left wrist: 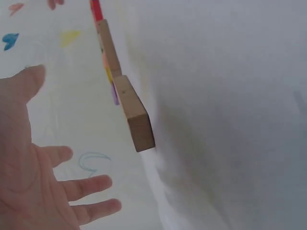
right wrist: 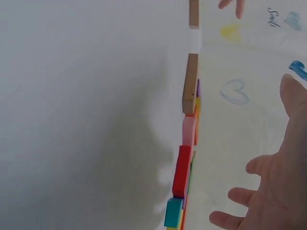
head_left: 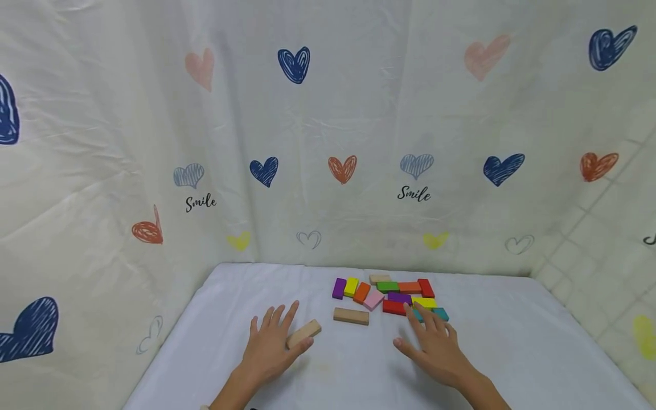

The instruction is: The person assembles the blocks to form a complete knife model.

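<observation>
My left hand point(head_left: 269, 347) is held above the white table with its fingers spread and nothing in them. Partly behind its thumb lies a plain wooden block point(head_left: 306, 332), which shows whole in the left wrist view as a block point(left wrist: 134, 112) apart from the palm. A second plain wooden block point(head_left: 351, 316) lies flat between the hands. My right hand point(head_left: 438, 350), fingers spread too, hovers near the coloured blocks; its fingertips partly hide a teal block point(head_left: 439, 314). A red block point(head_left: 393, 307) and a pink block point(head_left: 373, 299) lie just beyond it.
Several more coloured blocks, such as a purple block point(head_left: 339, 288), a green block point(head_left: 387, 287) and a red block point(head_left: 426, 288), lie close together toward the back. Behind the table point(head_left: 205, 341) hangs a white curtain point(head_left: 359, 228) printed with hearts.
</observation>
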{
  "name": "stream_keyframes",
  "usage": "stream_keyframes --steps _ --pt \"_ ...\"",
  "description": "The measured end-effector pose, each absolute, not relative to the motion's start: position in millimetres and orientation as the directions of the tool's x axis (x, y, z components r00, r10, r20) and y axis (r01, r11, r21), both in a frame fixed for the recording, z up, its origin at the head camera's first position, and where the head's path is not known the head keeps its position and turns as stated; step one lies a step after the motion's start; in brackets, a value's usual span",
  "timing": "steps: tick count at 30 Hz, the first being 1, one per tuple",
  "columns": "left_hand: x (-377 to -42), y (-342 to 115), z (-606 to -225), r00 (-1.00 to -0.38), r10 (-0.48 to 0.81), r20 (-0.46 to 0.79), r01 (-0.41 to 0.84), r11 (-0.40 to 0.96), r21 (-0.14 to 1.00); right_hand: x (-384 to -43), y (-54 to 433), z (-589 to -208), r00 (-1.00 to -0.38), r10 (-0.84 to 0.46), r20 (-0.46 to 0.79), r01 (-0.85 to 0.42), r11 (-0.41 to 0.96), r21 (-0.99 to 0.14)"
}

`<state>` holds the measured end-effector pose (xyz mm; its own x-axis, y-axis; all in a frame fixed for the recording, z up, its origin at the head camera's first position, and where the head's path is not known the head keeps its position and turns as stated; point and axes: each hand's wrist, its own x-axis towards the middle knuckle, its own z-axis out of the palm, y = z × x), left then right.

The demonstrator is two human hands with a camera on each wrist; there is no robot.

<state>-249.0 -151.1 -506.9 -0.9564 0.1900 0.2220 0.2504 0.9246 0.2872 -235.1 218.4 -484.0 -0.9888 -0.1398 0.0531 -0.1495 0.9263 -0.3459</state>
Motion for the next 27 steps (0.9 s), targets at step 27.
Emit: stream_keyframes --steps 27 --pt "-274 -163 -502 -0.963 0.257 0.077 0.258 0.811 0.526 -298 194 -508 -0.946 -0.324 -0.001 -0.202 0.592 -0.78"
